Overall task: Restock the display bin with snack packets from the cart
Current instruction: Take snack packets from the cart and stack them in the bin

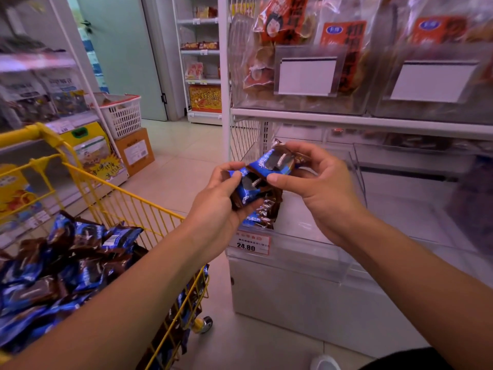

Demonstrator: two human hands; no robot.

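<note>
Holding a small bunch of blue-and-brown snack packets (pixel 262 180), both hands meet above the front left corner of the clear display bin (pixel 314 263), which sits on the lower shelf of a white shelving unit (pixel 346 117). The left hand (pixel 221 206) curls its fingers round the lower packets, thumb lying across a blue wrapper; the right hand (pixel 317 182) pinches the topmost packet between thumb and fingertips, its fingers bent over the far edge. The bunch hangs directly over the bin's opening, so the coming move is, by my judgement, a short drop or lowering straight down and slightly forward; the packets' long axes run roughly from lower left to upper right. The right hand is nearer the bin's middle, the left nearer its front wall.

These packets are glossy, crinkly film pillows with crimped ends and a dark window showing a sandwich biscuit; they look light and slippery and will likely slide over each other. Walls of the bin are smooth transparent plastic, its floor mostly bare, and a red-bordered price tag (pixel 250 244) is fixed to its front. At lower left, the yellow wire cart (pixel 128 193) holds a deep heap of the same packets (pixel 61 265), close beside the left forearm. Bagged snacks fill the clear bins on the shelf above.
</note>
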